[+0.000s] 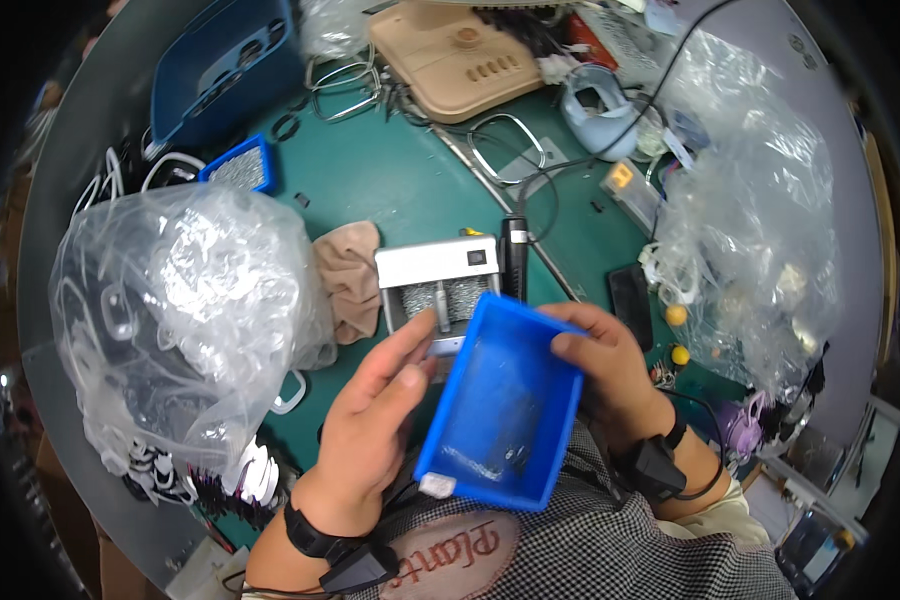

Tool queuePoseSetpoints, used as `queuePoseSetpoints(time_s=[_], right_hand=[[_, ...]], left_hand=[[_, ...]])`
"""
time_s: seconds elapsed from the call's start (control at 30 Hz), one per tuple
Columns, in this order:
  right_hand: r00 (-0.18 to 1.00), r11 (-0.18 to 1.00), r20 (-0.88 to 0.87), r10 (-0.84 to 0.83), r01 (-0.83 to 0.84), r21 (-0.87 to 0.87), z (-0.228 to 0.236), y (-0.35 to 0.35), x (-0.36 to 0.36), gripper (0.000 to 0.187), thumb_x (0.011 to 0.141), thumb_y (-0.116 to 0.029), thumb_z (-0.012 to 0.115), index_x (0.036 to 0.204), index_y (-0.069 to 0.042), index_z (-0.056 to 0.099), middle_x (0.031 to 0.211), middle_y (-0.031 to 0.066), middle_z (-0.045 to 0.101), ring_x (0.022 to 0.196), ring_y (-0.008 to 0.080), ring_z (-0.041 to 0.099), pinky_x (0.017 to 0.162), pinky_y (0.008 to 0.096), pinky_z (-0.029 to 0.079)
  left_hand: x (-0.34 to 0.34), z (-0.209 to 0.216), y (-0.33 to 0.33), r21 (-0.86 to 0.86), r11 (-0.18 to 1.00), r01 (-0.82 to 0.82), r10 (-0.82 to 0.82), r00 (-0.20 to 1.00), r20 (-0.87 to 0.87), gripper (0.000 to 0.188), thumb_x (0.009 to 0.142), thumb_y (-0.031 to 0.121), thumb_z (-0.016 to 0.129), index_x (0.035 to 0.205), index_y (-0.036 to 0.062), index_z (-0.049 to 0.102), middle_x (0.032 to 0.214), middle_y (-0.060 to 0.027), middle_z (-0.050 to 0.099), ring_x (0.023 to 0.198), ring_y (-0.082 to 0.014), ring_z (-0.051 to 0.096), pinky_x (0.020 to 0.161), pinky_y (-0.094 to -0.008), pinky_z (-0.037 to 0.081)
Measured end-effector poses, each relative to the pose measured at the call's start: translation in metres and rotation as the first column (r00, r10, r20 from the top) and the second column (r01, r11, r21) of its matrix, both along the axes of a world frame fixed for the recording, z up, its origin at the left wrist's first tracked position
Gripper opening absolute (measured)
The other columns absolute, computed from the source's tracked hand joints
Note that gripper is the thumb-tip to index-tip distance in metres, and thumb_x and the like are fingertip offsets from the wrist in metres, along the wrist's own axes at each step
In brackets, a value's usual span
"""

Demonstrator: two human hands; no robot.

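A blue plastic parts bin [510, 410] is tilted in front of my apron, and its inside shows only a few small shiny bits near the lower end. My right hand [610, 360] grips its upper right rim, thumb over the edge. Close to the bin's left side, my left hand [375, 420] is open, fingers stretched upward and apart. Just beyond stands a silver screw feeder [437, 260] whose tray holds many small metal screws [465, 295]; the bin hides its lower right part. A black electric screwdriver [514, 255] lies along the feeder's right side.
Left of the feeder are a brown cloth [350, 285] and a large clear plastic bag [190, 290]. A small blue bin of screws [240, 168] sits farther back, near a dark blue crate [225, 75]. A beige plastic housing [455, 60], a black phone [630, 305] and clear bags [760, 200] also lie around.
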State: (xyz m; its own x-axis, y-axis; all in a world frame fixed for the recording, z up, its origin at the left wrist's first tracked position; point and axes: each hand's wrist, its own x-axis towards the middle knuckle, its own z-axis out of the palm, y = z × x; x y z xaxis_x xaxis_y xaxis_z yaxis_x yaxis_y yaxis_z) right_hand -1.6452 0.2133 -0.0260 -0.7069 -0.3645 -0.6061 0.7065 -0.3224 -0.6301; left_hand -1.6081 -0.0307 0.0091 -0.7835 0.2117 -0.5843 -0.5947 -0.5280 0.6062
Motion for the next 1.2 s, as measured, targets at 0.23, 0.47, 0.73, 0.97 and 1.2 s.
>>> queuePoseSetpoints(time_s=[0.23, 0.47, 0.73, 0.97, 1.2], right_hand=[[0.844, 0.78, -0.355, -0.401, 0.518, 0.352, -0.073, 0.104, -0.01, 0.034, 0.091, -0.002, 0.052, 0.124, 0.003, 0.058, 0.108, 0.0086, 0.066, 0.095, 0.0146, 0.062, 0.085, 0.0295, 0.051], [0.67, 0.527, -0.361, -0.649, 0.738, 0.422, -0.132, 0.099, -0.032, 0.047, 0.097, -0.01, 0.052, 0.143, -0.004, 0.042, 0.124, 0.0101, 0.056, 0.101, 0.0138, 0.055, 0.09, 0.029, 0.046], [0.732, 0.365, -0.68, -0.031, 0.642, 0.674, -0.108, 0.061, -0.026, 0.063, 0.094, -0.019, 0.061, 0.146, 0.004, 0.035, 0.143, 0.0179, 0.046, 0.131, 0.0248, 0.045, 0.11, 0.0361, 0.035], [0.75, 0.838, -0.615, 0.244, 0.155, 0.523, -0.071, -0.025, -0.042, 0.055, 0.094, -0.023, 0.063, 0.142, -0.002, 0.046, 0.14, 0.0142, 0.05, 0.13, 0.0245, 0.048, 0.11, 0.0376, 0.037], [0.877, 0.939, -0.456, 0.155, 0.013, 0.344, -0.087, -0.052, -0.063, 0.042, 0.095, -0.023, 0.059, 0.131, -0.001, 0.059, 0.124, 0.0098, 0.062, 0.106, 0.0158, 0.055, 0.096, 0.0289, 0.043]], left_hand=[[0.005, -0.003, -0.011, -0.16, 0.987, 0.0, -0.016, 0.995, -0.099, 0.054, 0.099, 0.029, 0.055, 0.142, -0.001, 0.044, 0.148, -0.0155, 0.045, 0.141, -0.0267, 0.038, 0.115, -0.0439, 0.027], [0.018, -0.003, -0.016, -0.205, 0.979, 0.0, -0.014, 0.998, -0.065, 0.051, 0.1, 0.03, 0.053, 0.14, -0.0008, 0.046, 0.144, -0.0143, 0.049, 0.137, -0.0253, 0.043, 0.111, -0.043, 0.033], [0.038, -0.007, -0.028, -0.23, 0.972, -0.045, 0.034, 0.998, -0.052, 0.048, 0.101, 0.03, 0.053, 0.138, -0.001, 0.048, 0.14, -0.0131, 0.053, 0.135, -0.0245, 0.044, 0.108, -0.0429, 0.036], [0.051, -0.013, -0.031, -0.243, 0.967, -0.071, 0.061, 0.997, -0.047, 0.045, 0.1, 0.029, 0.054, 0.133, -0.0009, 0.053, 0.134, -0.013, 0.057, 0.127, -0.0234, 0.052, 0.101, -0.0397, 0.042], [0.068, -0.014, -0.043, -0.246, 0.963, -0.112, 0.11, 0.994, -0.019, 0.044, 0.099, 0.03, 0.055, 0.13, -0.0005, 0.055, 0.128, -0.0133, 0.061, 0.121, -0.023, 0.056, 0.097, -0.0375, 0.044]])
